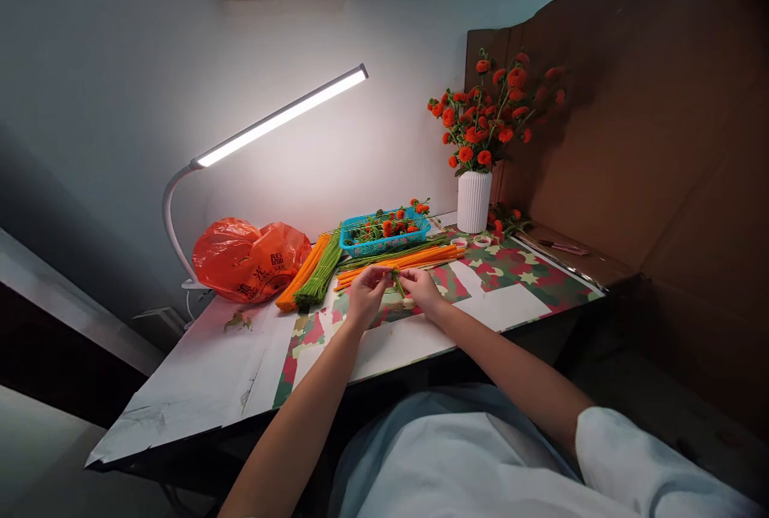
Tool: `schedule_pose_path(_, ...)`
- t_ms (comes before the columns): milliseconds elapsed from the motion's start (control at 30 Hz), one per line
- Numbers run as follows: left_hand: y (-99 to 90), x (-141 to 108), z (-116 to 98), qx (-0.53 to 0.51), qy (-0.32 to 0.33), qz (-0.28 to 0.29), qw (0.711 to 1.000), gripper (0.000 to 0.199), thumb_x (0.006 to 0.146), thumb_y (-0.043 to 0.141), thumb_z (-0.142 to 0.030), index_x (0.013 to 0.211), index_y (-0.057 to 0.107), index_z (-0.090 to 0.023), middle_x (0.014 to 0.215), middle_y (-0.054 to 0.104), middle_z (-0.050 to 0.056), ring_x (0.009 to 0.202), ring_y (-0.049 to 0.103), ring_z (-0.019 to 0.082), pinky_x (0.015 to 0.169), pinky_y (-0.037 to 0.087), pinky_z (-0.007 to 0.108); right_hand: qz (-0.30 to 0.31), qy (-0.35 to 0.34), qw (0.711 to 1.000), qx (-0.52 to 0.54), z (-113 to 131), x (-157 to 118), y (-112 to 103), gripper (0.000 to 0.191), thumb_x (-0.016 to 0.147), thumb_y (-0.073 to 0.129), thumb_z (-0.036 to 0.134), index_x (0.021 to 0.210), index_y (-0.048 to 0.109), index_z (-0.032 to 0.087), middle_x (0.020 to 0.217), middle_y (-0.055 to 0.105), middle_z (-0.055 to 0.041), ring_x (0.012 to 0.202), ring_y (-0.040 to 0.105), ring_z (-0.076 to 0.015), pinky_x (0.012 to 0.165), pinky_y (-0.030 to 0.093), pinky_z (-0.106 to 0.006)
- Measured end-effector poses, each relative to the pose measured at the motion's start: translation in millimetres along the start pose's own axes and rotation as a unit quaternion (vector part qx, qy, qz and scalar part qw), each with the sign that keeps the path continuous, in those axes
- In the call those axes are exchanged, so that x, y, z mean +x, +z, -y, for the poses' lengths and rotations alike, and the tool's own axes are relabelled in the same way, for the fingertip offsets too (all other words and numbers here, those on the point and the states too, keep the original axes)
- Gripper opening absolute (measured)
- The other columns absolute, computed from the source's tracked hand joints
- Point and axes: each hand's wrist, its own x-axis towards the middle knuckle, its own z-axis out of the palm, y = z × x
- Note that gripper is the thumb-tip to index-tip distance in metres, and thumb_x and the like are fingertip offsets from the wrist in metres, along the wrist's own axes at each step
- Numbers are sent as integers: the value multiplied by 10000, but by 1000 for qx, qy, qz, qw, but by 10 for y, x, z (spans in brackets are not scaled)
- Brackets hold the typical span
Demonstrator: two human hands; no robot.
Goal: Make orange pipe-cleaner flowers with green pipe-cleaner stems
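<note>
Over the near middle of the table, my left hand (367, 292) and my right hand (423, 289) meet fingertip to fingertip. Both are closed in a pinch on a small bunch of green pipe cleaners (397, 286), whose short ends point down between them. Its upper part is partly hidden by my fingers. Just beyond lie loose orange pipe cleaners (441, 254). To the left rest a thick bundle of green pipe cleaners (320, 271) and an orange bundle (295, 286). A blue basket (366, 247) behind my hands holds orange flowers with green stems.
A white ribbed vase (473, 202) of orange flowers stands at the back right, near tape rolls (481, 241) and a cardboard wall (625, 126). An orange plastic bag (249, 260) sits at the left, below a lit desk lamp (282, 116). Green scraps (239, 320) lie on the table.
</note>
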Motion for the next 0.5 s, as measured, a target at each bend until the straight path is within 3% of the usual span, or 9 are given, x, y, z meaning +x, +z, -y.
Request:
schedule_pose_path(133, 15, -7, 2, 17, 14, -3, 1000, 237, 707, 701, -388, 819, 657, -184, 803, 685, 33, 731, 641, 156, 709, 538, 311, 28, 75, 994, 81, 8, -11, 13, 409, 509, 739, 535, 623, 589, 171, 517, 490, 42, 447, 365, -69, 437, 269, -225)
schedule_pose_path(233, 14, -1, 11, 9, 4, -7, 1000, 251, 695, 709, -396, 824, 657, -186, 787, 681, 26, 714, 638, 151, 685, 543, 299, 38, 91, 991, 92, 27, -17, 3, 386, 514, 747, 504, 638, 594, 172, 540, 511, 38, 448, 380, -68, 444, 291, -228)
schedule_pose_path(500, -25, 49, 49, -85, -126, -27, 988, 360, 658, 715, -460, 846, 659, -159, 853, 688, 41, 638, 651, 132, 682, 560, 318, -77, -26, 996, 24, 60, 37, -51, 273, 663, 614, 461, 671, 562, 193, 641, 591, -4, 621, 551, -144, 579, 439, -268)
